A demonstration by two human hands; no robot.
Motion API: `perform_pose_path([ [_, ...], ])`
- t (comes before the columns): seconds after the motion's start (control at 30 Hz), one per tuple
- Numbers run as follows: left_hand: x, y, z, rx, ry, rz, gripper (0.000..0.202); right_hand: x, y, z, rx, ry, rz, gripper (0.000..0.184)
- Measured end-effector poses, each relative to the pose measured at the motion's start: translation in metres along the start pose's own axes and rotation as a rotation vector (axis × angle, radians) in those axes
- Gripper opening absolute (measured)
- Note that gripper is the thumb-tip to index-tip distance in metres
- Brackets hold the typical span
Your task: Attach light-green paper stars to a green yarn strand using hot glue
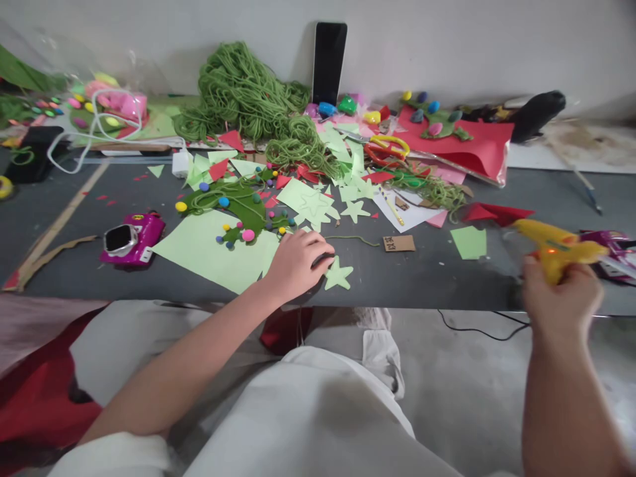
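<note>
My left hand (pixel 302 264) rests palm down near the table's front edge. Its thumb and forefinger come together at the left side of a pale green paper star (pixel 338 273), which lies flat; the other fingers are curled. On the far right, my right hand (pixel 564 298) is wrapped round the handle of a yellow hot glue gun (pixel 556 242), raised in front of the table edge and slightly blurred. A small orange light glows on the gun. Behind my left hand lies a large light green paper sheet (pixel 213 255), and a brown cardboard tag (pixel 399 243) is to its right.
Green yarn (pixel 243 93) is heaped at the back beside a leaning phone (pixel 329 63). Yellow-handled scissors (pixel 390 144) lie among paper scraps. Green felt trees (pixel 238 205) bear coloured pompoms. A purple device (pixel 133 240) stands left; a black cable (pixel 481 331) hangs below the table.
</note>
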State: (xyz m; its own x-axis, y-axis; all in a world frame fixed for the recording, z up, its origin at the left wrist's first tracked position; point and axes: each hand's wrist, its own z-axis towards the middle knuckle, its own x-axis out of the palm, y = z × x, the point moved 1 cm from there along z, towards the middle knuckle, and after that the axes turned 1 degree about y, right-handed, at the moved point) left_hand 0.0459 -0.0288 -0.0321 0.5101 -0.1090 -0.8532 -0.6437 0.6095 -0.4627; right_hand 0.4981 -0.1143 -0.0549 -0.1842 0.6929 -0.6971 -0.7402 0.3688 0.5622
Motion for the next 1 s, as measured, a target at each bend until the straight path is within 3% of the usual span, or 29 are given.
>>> perform_pose_path([
  [0.07, -0.001, -0.003, -0.001, -0.002, 0.002, 0.005, 0.021, -0.004, 0.015, -0.007, 0.042, -0.154, 0.252, 0.025],
  [0.13, -0.002, -0.006, -0.003, 0.009, 0.029, 0.023, 0.028, -0.009, 0.036, -0.015, 0.049, -0.144, 0.391, 0.026],
  [0.27, -0.002, -0.009, -0.005, 0.047, 0.085, 0.087, 0.039, -0.011, 0.082, -0.028, 0.081, 0.235, 0.332, 0.026],
  [0.37, -0.002, -0.009, -0.007, 0.075, 0.073, 0.132, 0.037, 0.000, 0.111, -0.035, 0.066, 0.354, 0.358, 0.030],
  [0.5, 0.000, -0.009, -0.011, 0.132, 0.030, 0.179, 0.034, 0.020, 0.139, -0.044, -0.009, 0.616, 0.387, 0.034],
  [0.63, 0.004, -0.010, -0.015, 0.172, -0.028, 0.185, 0.026, 0.030, 0.153, -0.053, -0.100, 0.769, 0.374, 0.036],
  [0.8, 0.007, -0.012, -0.016, 0.190, -0.083, 0.165, 0.018, 0.030, 0.160, -0.061, -0.166, 0.796, 0.240, 0.048],
  [1.0, 0.005, -0.016, -0.017, 0.226, -0.126, 0.210, 0.012, 0.038, 0.164, -0.071, -0.273, 0.886, 0.158, 0.039],
])
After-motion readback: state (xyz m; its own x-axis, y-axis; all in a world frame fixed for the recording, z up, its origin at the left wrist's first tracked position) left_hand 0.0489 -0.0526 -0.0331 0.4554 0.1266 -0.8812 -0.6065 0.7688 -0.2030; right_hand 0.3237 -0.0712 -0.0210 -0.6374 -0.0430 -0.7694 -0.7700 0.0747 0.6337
